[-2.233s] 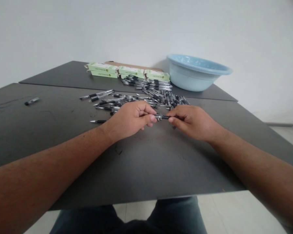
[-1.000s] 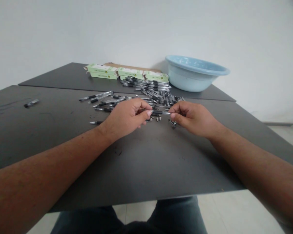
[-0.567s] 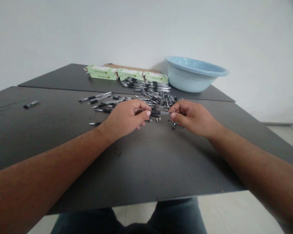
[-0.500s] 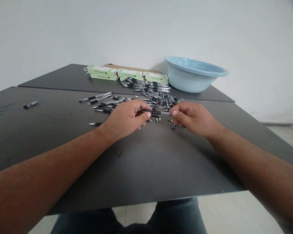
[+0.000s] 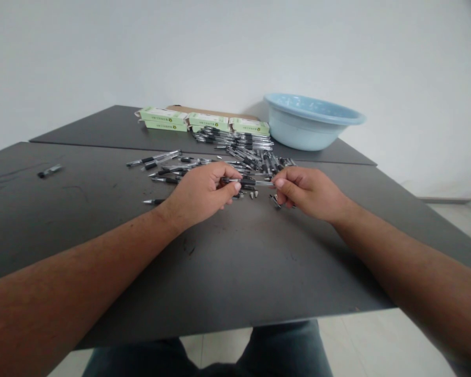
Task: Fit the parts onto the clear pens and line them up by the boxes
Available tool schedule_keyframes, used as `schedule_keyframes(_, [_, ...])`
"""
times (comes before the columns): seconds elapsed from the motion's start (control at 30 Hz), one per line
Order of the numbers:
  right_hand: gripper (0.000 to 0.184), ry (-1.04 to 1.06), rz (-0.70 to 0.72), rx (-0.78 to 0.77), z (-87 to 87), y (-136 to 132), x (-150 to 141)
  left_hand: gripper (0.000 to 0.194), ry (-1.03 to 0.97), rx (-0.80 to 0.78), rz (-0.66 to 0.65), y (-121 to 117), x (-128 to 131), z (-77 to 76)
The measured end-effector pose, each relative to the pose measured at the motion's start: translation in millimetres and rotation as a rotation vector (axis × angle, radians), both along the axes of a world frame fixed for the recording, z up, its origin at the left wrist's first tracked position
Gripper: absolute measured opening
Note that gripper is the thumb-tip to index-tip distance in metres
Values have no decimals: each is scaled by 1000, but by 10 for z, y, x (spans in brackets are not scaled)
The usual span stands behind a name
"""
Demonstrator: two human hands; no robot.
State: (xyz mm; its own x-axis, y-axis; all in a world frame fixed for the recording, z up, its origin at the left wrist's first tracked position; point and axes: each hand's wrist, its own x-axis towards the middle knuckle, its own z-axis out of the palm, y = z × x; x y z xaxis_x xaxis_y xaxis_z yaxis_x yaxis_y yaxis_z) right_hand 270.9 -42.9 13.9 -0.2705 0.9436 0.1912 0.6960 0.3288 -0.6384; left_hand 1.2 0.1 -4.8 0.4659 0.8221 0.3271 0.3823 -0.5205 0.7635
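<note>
Between my two hands a pen [image 5: 255, 183] with a black grip lies level, just above the table. My left hand [image 5: 207, 189] pinches its dark end between thumb and fingers. At the clear end, the thumb and fingertips of my right hand [image 5: 306, 189] are closed on it; the very tip is hidden there. Behind my hands spreads a heap of pens and pen parts [image 5: 245, 153]. Small pale tips [image 5: 254, 195] lie on the table under the held pen. A few dark pen pieces [image 5: 275, 201] sit by my right fingertips.
Light green boxes [image 5: 165, 125] stand in a row at the back, with a brown board behind them. A light blue basin [image 5: 308, 128] is at the back right. One short pen piece [image 5: 49, 170] lies apart on the left of the dark table [image 5: 235, 272].
Both hands stay almost in place, still closed on the pen. A little more of the pen's dark end shows at my left fingers. The view has shifted very slightly.
</note>
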Motion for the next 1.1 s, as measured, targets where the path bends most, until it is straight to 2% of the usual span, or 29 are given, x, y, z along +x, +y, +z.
schedule_keyframes(0.23, [13,-26,-13,54,-29,11,-8,24,17,0,4,-11,-8,-1])
schedule_keyframes(0.37, [28,-17,28,4,-25,7,6,25,21,41,2,-16,-8,-3])
schedule_keyframes(0.57, [15,7,-4,1,4,-6,-26,24,36,24,-15,17,-25,-39])
schedule_keyframes(0.73, [25,-10,27,-65,9,-18,-25,28,51,41,1,19,-21,-28])
schedule_keyframes(0.83, [18,-15,61,-25,-28,-19,-38,24,81,51,-7,-15,-12,-2])
schedule_keyframes(0.97, [14,-126,127,33,-39,-15,-67,25,81,56,-24,-48,-6,0])
schedule_keyframes(1.1, [17,-201,43,53,9,38,15,32,15,32,60,-23,-6,-37])
